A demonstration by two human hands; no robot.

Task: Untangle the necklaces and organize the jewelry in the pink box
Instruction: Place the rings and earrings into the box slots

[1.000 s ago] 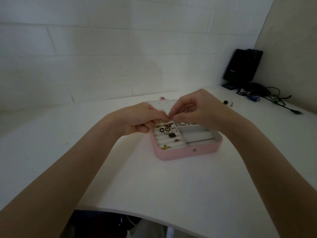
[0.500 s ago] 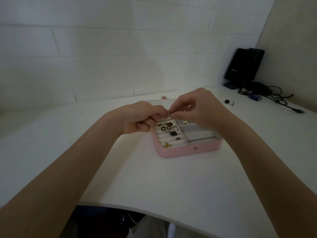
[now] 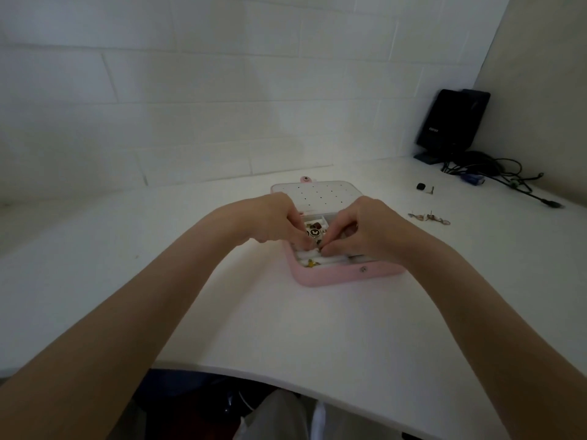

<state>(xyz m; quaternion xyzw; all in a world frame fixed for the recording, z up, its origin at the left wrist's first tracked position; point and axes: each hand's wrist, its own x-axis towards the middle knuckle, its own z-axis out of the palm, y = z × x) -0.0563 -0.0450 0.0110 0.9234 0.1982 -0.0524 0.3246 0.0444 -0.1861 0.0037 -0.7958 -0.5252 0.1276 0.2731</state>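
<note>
The pink jewelry box (image 3: 333,277) lies open on the white desk (image 3: 222,312), its perforated lid panel (image 3: 317,195) folded back toward the wall; both hands work low over the ring-roll side of the tray. The left hand (image 3: 273,220) and the right hand (image 3: 365,230) have their fingers curled, tips meeting over the rolls just below a black butterfly stud (image 3: 314,232); they seem to pinch one small piece between them, though what it is stays too small to tell; no necklace chain is plainly visible. A gold piece (image 3: 313,264) sits in the nearest roll; loose earrings (image 3: 430,217) lie on the desk to the right of the box, well apart from it. Such jewelry is probably very light, hard and slippery, with thin posts that bend; it is best taken by the decorated head with fingertips, pressed gently into the soft slot.
</note>
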